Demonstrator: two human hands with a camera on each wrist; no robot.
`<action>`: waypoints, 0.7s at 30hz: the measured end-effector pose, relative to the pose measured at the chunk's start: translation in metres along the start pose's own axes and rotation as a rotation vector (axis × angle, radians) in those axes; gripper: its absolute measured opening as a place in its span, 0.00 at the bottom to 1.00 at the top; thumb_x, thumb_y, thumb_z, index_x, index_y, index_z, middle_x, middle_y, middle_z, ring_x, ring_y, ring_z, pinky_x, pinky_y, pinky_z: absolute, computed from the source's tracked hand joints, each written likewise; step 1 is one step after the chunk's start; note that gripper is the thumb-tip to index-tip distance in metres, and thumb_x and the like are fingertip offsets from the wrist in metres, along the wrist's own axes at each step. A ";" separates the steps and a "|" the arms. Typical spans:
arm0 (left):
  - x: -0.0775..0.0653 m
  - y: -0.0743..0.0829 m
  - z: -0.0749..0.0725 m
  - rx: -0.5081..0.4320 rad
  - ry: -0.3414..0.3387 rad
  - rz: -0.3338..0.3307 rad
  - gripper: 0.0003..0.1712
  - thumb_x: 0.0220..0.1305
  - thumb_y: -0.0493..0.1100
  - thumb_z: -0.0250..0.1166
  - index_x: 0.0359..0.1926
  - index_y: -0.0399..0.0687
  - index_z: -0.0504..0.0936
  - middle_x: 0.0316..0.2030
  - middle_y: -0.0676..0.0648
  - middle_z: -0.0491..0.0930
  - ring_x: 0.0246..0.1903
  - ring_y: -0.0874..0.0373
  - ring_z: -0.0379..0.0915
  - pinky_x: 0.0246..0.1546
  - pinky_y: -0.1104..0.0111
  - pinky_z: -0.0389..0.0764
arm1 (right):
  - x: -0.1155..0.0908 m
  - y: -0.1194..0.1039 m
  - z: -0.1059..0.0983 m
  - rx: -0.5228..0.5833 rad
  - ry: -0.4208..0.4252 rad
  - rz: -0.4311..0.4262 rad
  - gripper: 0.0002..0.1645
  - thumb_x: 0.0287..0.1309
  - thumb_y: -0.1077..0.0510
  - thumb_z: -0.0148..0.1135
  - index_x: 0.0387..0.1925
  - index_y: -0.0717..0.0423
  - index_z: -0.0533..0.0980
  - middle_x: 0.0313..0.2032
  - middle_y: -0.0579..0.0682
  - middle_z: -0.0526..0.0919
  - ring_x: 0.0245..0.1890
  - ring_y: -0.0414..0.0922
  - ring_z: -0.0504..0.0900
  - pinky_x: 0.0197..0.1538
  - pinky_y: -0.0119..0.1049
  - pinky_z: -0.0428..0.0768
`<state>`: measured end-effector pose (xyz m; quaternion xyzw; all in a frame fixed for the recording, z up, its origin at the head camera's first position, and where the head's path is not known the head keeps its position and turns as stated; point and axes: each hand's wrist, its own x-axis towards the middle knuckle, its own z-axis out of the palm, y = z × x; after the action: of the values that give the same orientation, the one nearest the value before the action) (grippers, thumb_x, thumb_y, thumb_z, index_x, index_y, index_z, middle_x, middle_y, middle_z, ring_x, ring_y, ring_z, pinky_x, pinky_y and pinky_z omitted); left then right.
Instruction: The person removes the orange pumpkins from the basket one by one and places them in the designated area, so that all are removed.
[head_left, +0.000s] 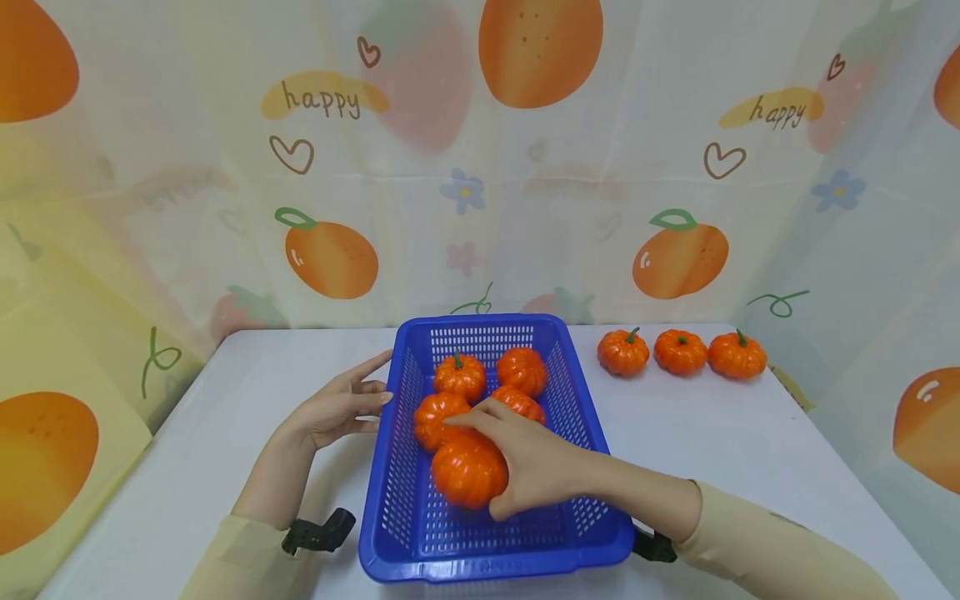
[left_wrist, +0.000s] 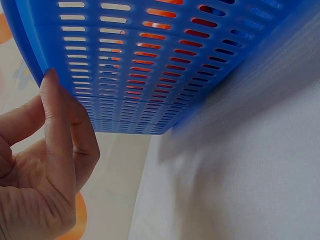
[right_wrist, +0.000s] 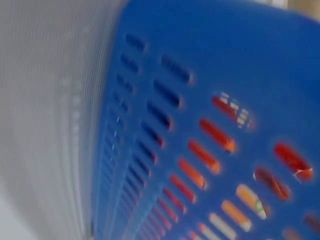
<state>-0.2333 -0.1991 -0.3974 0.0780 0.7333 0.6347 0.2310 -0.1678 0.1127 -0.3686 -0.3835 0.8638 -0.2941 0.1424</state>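
A blue plastic basket [head_left: 495, 563] with slotted walls holds several small orange pumpkins. My right hand [head_left: 536, 458] reaches into it and grips a pumpkin [head_left: 468, 471] near the front, thumb at the near side and fingers over the top. Behind that pumpkin sit others, among them one with a green stem [head_left: 460, 379]. At the basket's left side, my left hand [head_left: 337, 408] touches the rim with its fingertips. In the left wrist view its fingers [left_wrist: 59, 140] reach up to the rim. The right wrist view has only the basket's outer wall [right_wrist: 240, 65], blurred; the hand is out of sight there.
On the white table [head_left: 697, 417], three more pumpkins stand in a row to the basket's right: a left one [head_left: 623, 353], a middle one [head_left: 680, 353] and a right one [head_left: 737, 356]. A printed curtain [head_left: 525, 233] hangs behind the table.
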 end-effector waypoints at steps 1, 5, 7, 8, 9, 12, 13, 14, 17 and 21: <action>0.000 0.000 0.000 -0.001 -0.001 0.001 0.48 0.69 0.42 0.60 0.80 0.57 0.40 0.40 0.51 0.75 0.35 0.63 0.81 0.42 0.68 0.87 | 0.000 0.001 -0.002 0.014 0.012 0.007 0.56 0.36 0.55 0.74 0.70 0.33 0.61 0.61 0.42 0.65 0.58 0.42 0.73 0.56 0.42 0.83; 0.001 0.001 -0.001 -0.007 -0.007 0.001 0.48 0.70 0.41 0.59 0.80 0.57 0.40 0.40 0.51 0.75 0.36 0.63 0.81 0.42 0.68 0.87 | -0.003 0.005 -0.009 0.059 0.062 0.012 0.52 0.34 0.56 0.73 0.66 0.36 0.63 0.60 0.42 0.64 0.58 0.42 0.71 0.57 0.42 0.83; 0.001 0.000 -0.001 -0.009 -0.009 -0.001 0.47 0.70 0.41 0.59 0.80 0.57 0.40 0.40 0.51 0.75 0.35 0.63 0.81 0.42 0.68 0.87 | -0.005 0.006 -0.013 0.087 0.086 0.007 0.52 0.34 0.57 0.73 0.65 0.39 0.61 0.60 0.42 0.66 0.58 0.42 0.72 0.58 0.43 0.83; 0.001 0.000 -0.001 -0.010 -0.009 -0.002 0.47 0.70 0.41 0.59 0.80 0.57 0.40 0.40 0.51 0.75 0.35 0.62 0.81 0.42 0.68 0.87 | -0.006 0.006 -0.015 0.102 0.099 0.004 0.52 0.34 0.57 0.73 0.65 0.41 0.60 0.60 0.42 0.67 0.58 0.42 0.73 0.58 0.43 0.83; 0.001 0.000 -0.001 -0.009 -0.009 -0.001 0.47 0.70 0.41 0.59 0.80 0.57 0.40 0.40 0.50 0.75 0.35 0.62 0.81 0.42 0.68 0.87 | -0.007 0.007 -0.018 0.120 0.115 0.001 0.52 0.34 0.57 0.73 0.65 0.43 0.59 0.60 0.43 0.69 0.57 0.42 0.74 0.58 0.43 0.83; 0.001 0.000 -0.001 -0.005 -0.007 0.002 0.48 0.70 0.42 0.60 0.80 0.58 0.41 0.40 0.50 0.75 0.35 0.62 0.81 0.41 0.68 0.87 | -0.010 0.009 -0.026 0.197 0.175 0.000 0.52 0.36 0.59 0.72 0.65 0.46 0.57 0.58 0.46 0.72 0.55 0.45 0.76 0.58 0.43 0.83; 0.001 0.000 -0.001 -0.004 -0.007 0.003 0.48 0.70 0.42 0.60 0.80 0.58 0.41 0.40 0.50 0.75 0.36 0.62 0.81 0.42 0.68 0.87 | -0.011 0.010 -0.029 0.224 0.196 -0.002 0.52 0.36 0.60 0.72 0.65 0.47 0.56 0.58 0.47 0.72 0.55 0.45 0.76 0.57 0.43 0.84; 0.001 0.000 -0.001 -0.004 -0.006 0.003 0.48 0.70 0.42 0.60 0.80 0.58 0.41 0.40 0.50 0.75 0.36 0.62 0.81 0.42 0.68 0.87 | -0.011 0.011 -0.032 0.250 0.219 -0.008 0.52 0.36 0.60 0.71 0.65 0.47 0.56 0.59 0.48 0.71 0.55 0.46 0.76 0.56 0.42 0.84; 0.001 0.000 -0.001 0.000 -0.006 0.002 0.48 0.70 0.42 0.60 0.80 0.57 0.40 0.41 0.50 0.76 0.36 0.62 0.81 0.42 0.68 0.87 | -0.014 0.016 -0.042 0.323 0.280 -0.040 0.51 0.37 0.63 0.70 0.65 0.46 0.57 0.60 0.49 0.69 0.56 0.48 0.76 0.55 0.40 0.84; 0.000 0.000 -0.001 -0.002 -0.005 0.003 0.47 0.70 0.41 0.59 0.80 0.57 0.40 0.40 0.50 0.75 0.36 0.62 0.81 0.42 0.67 0.87 | -0.020 0.024 -0.056 0.367 0.344 -0.085 0.49 0.40 0.64 0.70 0.65 0.45 0.60 0.59 0.51 0.73 0.55 0.51 0.78 0.55 0.41 0.84</action>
<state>-0.2342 -0.2000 -0.3976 0.0805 0.7320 0.6356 0.2319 -0.1945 0.1628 -0.3386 -0.3314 0.7907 -0.5125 0.0480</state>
